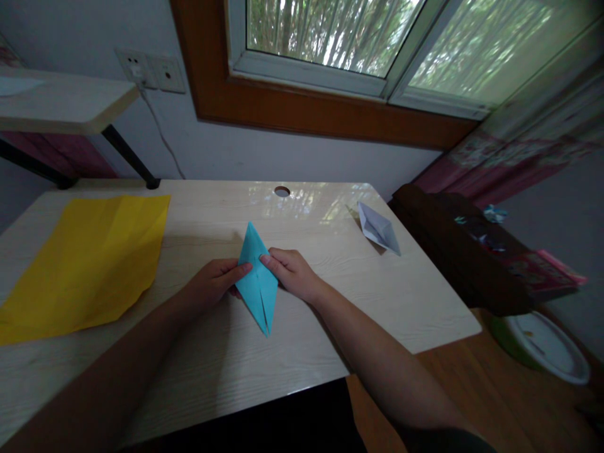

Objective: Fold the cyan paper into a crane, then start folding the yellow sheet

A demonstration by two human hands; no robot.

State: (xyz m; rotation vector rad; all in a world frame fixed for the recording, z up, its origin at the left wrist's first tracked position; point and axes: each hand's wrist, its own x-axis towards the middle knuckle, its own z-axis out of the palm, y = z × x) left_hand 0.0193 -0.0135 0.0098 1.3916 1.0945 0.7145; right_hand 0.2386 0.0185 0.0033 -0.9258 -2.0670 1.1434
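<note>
Frame centre: left hand [214,281] and right hand [292,272] pinch the folded turquoise paper diamond [257,280] from both sides, pinning it flat on the pale wooden desk [330,314], likely to steady creases.

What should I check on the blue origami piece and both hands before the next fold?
1. Left hand pinching the blue origami piece at its left edge: ok.
2. Right hand fingers on its right edge: ok.
3. Piece lying on the desk: ok.
4. Lower split point visible, unobstructed: ok.
5. Creases sharp: cannot tell.
6. Yellow paper sheet and white folded paper apart from the piece: ok.
</note>
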